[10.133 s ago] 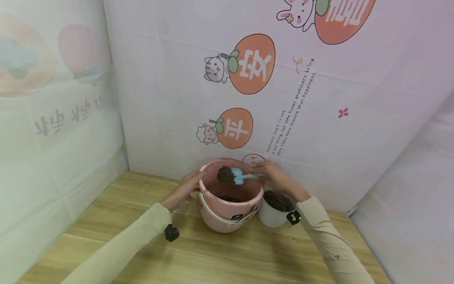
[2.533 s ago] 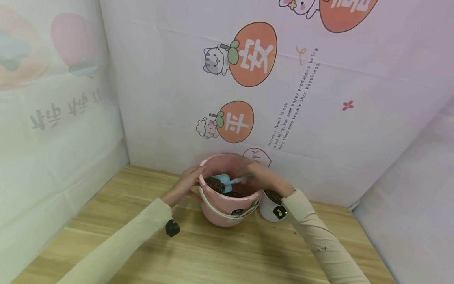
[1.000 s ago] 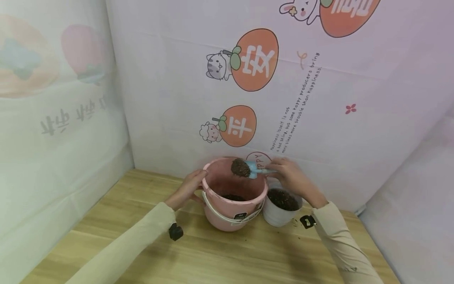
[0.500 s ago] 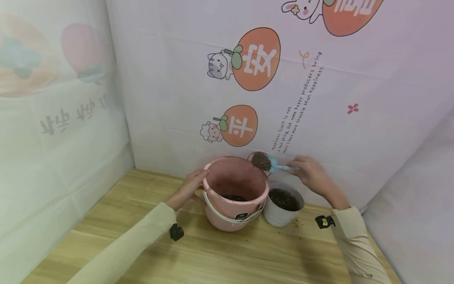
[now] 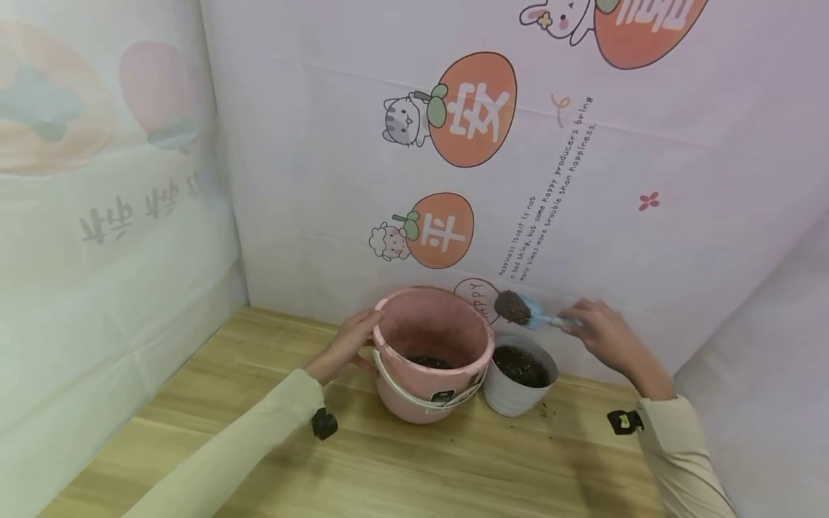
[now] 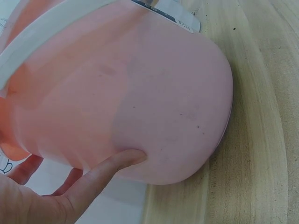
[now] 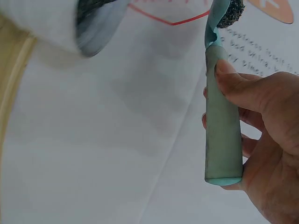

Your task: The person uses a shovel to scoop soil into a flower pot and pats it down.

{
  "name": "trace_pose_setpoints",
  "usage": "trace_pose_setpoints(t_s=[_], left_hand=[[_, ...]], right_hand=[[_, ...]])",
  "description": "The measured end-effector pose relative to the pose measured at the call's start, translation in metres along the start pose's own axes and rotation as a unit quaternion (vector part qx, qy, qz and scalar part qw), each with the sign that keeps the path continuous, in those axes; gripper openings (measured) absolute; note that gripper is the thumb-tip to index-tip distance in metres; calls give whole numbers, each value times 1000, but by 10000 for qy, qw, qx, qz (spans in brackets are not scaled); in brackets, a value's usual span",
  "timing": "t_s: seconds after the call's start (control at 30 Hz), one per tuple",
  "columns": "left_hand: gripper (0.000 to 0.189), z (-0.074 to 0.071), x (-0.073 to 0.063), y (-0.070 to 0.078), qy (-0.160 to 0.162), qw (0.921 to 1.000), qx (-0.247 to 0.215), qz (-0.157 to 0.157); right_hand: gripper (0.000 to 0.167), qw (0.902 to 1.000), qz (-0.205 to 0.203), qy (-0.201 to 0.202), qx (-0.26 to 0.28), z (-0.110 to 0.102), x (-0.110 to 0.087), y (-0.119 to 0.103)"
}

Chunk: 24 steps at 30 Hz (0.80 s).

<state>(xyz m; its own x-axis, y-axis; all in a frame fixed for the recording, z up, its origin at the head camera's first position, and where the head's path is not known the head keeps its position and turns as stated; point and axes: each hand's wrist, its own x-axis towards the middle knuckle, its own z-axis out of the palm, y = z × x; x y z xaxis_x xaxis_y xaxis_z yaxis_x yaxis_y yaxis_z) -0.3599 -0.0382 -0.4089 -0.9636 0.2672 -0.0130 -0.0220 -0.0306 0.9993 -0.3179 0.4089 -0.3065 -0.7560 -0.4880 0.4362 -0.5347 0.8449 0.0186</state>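
My left hand [image 5: 346,345] grips the left side of a pink bucket [image 5: 398,388], fingers up at the rim. In the left wrist view its thumb [image 6: 126,159] presses the lower wall. Dark soil [image 5: 427,361] lies deep inside the bucket. My right hand [image 5: 605,337] holds a small light-blue trowel [image 5: 534,314] by its handle, thumb along the green grip [image 7: 222,126] in the right wrist view. A heap of soil [image 5: 513,307] sits on the blade, above a white flowerpot [image 5: 508,396]. That pot contains dark soil and stands right beside the bucket.
A white printed cloth [image 5: 337,187] hangs close behind bucket and pot. Similar cloth walls stand left and right. The bucket's white handle [image 5: 408,399] hangs down in front. A few soil crumbs [image 5: 546,411] lie on the wooden table [image 5: 388,475] near the pot.
The right hand has brought the loaded trowel up out of the bucket and rightward, over to the white flowerpot. My left hand has stayed on the bucket.
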Motion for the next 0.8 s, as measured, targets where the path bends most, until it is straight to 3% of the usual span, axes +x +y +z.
trace_pose_setpoints(t_s=[0.27,0.53,0.8], left_hand=[[50,-2,-1,-2,-73,9999,35,92],[48,-3,-1,-1,-51,9999,28,106],[51,-3,-1,-3,-131,9996,129,194]], right_hand=[[18,9994,287,-144,-113,9,-20,13],[19,9991,293,-158,-268,18,-34,18],[22,9953,22,311,-913,27,-46,14]])
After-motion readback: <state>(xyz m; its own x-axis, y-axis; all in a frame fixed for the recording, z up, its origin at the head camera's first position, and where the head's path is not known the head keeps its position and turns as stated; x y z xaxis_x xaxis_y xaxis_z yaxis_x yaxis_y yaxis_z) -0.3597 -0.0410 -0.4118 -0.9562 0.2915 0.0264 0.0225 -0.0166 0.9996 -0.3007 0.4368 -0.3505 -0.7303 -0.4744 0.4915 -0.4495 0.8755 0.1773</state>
